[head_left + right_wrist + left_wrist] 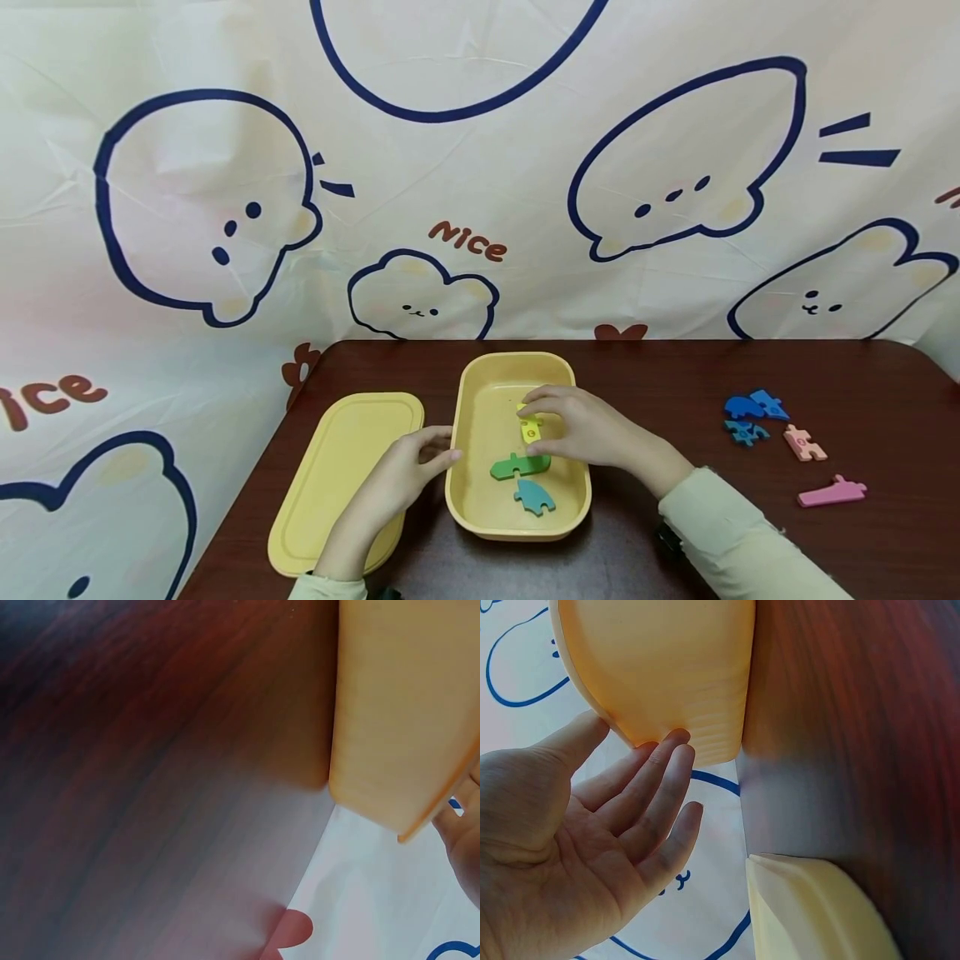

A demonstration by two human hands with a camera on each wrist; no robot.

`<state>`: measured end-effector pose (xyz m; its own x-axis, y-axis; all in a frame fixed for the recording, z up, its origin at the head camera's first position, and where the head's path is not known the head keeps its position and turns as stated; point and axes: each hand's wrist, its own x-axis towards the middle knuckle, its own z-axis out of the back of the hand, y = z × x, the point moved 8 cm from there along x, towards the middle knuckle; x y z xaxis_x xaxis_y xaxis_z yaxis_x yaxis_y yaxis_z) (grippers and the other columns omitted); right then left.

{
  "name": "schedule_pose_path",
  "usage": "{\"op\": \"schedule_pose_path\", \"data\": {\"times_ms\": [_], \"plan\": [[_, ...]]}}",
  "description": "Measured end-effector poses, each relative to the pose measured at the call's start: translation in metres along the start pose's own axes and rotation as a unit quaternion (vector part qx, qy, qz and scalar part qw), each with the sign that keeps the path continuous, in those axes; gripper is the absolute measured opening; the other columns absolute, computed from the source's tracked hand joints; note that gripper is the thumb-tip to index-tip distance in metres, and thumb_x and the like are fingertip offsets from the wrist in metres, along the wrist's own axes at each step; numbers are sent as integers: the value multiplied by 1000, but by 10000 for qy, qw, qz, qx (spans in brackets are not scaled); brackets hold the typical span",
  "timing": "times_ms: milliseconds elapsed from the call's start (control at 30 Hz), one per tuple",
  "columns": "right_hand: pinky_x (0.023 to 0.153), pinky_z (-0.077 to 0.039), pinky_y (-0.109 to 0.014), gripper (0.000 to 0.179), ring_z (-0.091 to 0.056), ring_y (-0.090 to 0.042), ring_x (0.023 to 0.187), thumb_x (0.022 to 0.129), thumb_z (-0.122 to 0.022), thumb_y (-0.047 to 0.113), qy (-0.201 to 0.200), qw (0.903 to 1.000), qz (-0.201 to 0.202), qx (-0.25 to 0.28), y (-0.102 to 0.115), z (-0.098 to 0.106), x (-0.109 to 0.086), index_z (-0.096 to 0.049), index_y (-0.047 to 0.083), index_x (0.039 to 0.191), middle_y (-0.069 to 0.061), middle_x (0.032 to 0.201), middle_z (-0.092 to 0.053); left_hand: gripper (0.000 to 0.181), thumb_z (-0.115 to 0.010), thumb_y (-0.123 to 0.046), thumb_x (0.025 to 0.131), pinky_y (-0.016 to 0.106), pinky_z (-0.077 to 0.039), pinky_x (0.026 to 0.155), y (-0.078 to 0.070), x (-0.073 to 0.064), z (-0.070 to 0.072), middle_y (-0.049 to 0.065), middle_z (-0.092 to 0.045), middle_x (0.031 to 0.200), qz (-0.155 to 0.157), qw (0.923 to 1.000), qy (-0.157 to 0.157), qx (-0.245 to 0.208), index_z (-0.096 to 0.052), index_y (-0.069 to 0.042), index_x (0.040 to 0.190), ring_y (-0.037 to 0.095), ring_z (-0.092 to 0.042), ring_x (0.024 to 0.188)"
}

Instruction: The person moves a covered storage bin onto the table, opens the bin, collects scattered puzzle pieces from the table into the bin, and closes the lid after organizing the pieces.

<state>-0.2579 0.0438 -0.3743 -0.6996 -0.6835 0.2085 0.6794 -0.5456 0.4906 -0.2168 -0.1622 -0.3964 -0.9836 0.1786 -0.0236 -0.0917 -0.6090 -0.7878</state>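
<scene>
A light yellow plastic box point(470, 400) holds several puzzle pieces. Among them are a yellow puzzle piece point(531, 431), a green puzzle piece point(510, 467) and a teal puzzle piece point(534, 497). My right hand point(588, 425) reaches over the box's right wall, its curled fingers and thumb at opposite ends of the yellow piece. Only part of it shows in the right wrist view, where the box's outer wall point(405, 712) appears. With loosely extended fingers, my left hand point(408, 471) touches the box's left side; in the left wrist view its thumb point(585, 739) meets the rim.
The yellow lid point(322, 475) lies on the dark wooden table point(652, 375), left of the box. Toward the right are several blue puzzle pieces point(768, 404), a light pink piece point(805, 443) and a darker pink piece point(832, 492). A printed cloth point(540, 275) hangs behind the table.
</scene>
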Motion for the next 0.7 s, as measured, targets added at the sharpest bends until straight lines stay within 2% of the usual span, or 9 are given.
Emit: {"op": "schedule_pose_path", "data": {"times_ms": [700], "plan": [[103, -44, -44, 44, -54, -24, 124, 83, -82, 35, 91, 9997, 42, -215, -1, -8, 6, -72, 13, 119, -4, 130, -61, 37, -68, -18, 95, 43, -53, 87, 1, 0, 0, 7, -69, 108, 74, 10000, 8, 5, -63, -1, 128, 24, -66, 100]]}}
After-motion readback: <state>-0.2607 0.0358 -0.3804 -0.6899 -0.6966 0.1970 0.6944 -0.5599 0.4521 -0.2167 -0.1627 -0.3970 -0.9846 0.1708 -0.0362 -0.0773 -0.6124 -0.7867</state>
